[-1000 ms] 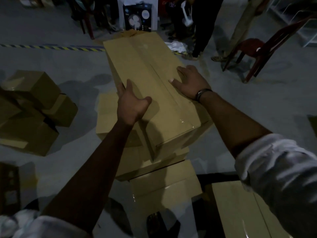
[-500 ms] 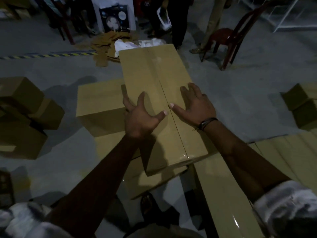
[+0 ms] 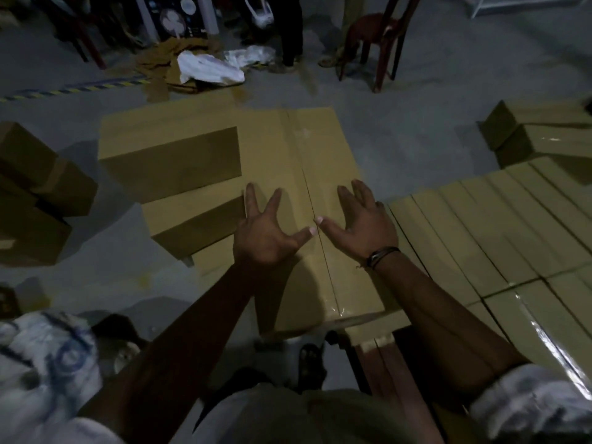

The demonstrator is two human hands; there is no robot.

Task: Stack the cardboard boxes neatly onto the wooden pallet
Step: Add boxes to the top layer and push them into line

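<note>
Both hands lie spread on top of a long cardboard box (image 3: 298, 155) and grip nothing. The left hand (image 3: 266, 238) has its fingers fanned wide near the box's left edge. The right hand (image 3: 362, 229) lies flat just right of the taped seam, and the thumbs almost meet. A dark wristband (image 3: 381, 256) circles the right wrist.

The box runs from 6 toward 12 o'clock, just beside the packed row of boxes (image 3: 480, 238) at 3 o'clock. A strip of the wooden pallet (image 3: 394, 366) shows at 5 o'clock. Two loose boxes (image 3: 173, 161) sit at 9 o'clock, with a heap of boxes (image 3: 38, 193) farther left. A red chair (image 3: 378, 30) stands at 1 o'clock, and a white bag (image 3: 208, 70) lies at 11.
</note>
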